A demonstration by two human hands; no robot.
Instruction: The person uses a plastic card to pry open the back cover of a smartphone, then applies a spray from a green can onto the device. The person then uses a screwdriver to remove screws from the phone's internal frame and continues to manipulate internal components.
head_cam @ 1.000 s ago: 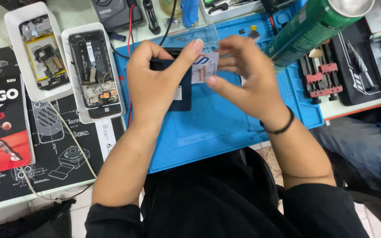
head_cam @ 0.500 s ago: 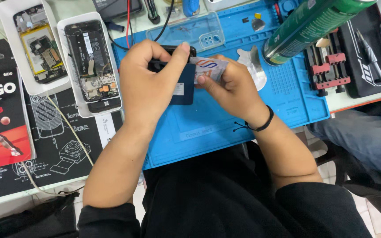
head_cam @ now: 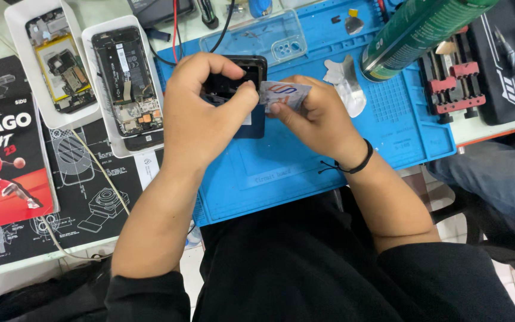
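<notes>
Evidently the left hand (head_cam: 207, 113) gripped the black phone (head_cam: 239, 83) over the blue mat (head_cam: 305, 173), steadying it while the right hand (head_cam: 317, 119) pinched a plastic card (head_cam: 284, 94) against its edge.

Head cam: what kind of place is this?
Most likely a phone repair bench. Two opened phones lie in white trays with their boards exposed, a blue repair mat covers the desk, and the left hand holds a dark phone while the right hand works a thin card against it.
</notes>
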